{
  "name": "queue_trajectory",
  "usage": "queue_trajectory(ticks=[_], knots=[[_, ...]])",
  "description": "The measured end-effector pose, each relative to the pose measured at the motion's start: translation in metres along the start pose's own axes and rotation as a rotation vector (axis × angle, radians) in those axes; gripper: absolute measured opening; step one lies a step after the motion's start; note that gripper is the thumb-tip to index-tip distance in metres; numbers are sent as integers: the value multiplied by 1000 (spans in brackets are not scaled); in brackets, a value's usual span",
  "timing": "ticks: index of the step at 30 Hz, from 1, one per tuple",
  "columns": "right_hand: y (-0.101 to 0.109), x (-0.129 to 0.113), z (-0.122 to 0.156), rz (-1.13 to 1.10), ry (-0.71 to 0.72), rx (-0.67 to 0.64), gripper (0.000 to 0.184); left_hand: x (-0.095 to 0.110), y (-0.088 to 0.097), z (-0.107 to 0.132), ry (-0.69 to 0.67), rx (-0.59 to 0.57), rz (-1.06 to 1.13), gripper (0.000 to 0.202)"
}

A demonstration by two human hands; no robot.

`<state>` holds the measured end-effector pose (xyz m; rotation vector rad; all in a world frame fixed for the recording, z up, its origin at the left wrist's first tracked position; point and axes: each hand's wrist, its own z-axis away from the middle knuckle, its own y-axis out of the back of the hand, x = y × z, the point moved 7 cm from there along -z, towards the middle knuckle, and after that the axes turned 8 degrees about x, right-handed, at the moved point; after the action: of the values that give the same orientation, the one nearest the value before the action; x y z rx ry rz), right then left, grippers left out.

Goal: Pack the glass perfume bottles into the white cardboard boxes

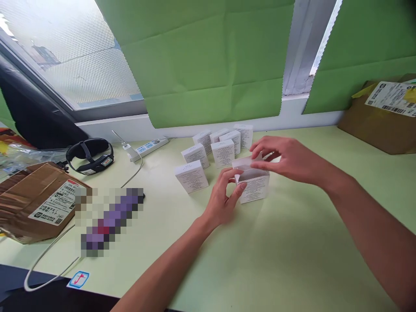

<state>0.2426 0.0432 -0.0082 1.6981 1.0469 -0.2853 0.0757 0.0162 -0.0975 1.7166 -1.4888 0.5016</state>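
Note:
A small white box [255,187] with grey print stands on the pale green table [292,242], its top flaps up. My left hand [224,197] grips the box's left side, thumb and fingers pinching a side flap. My right hand [287,158] is over the top, its fingertips closed on the lid flap. Just behind, several more closed white boxes [214,149] stand in a loose cluster, the nearest one [191,176] at the left front.
A taped cardboard parcel [37,201] lies at the left edge, another carton [383,115] at the far right. A black strap device [91,155], a white power strip [149,146] and a white cable [48,255] lie on the left. Green paper covers the window behind.

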Motion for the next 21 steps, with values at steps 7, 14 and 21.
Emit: queue_trajectory(ticks=[7,14,21], knots=[[38,90,-1,116,-271,431,33,2,2,-1,12,-14,-21,34],[-21,160,2,47,-241,197,59,4,3,-2,23,-40,10,38],[-29,159,-1,96,-277,231,48,6,0,-1,5,-45,43,38]])
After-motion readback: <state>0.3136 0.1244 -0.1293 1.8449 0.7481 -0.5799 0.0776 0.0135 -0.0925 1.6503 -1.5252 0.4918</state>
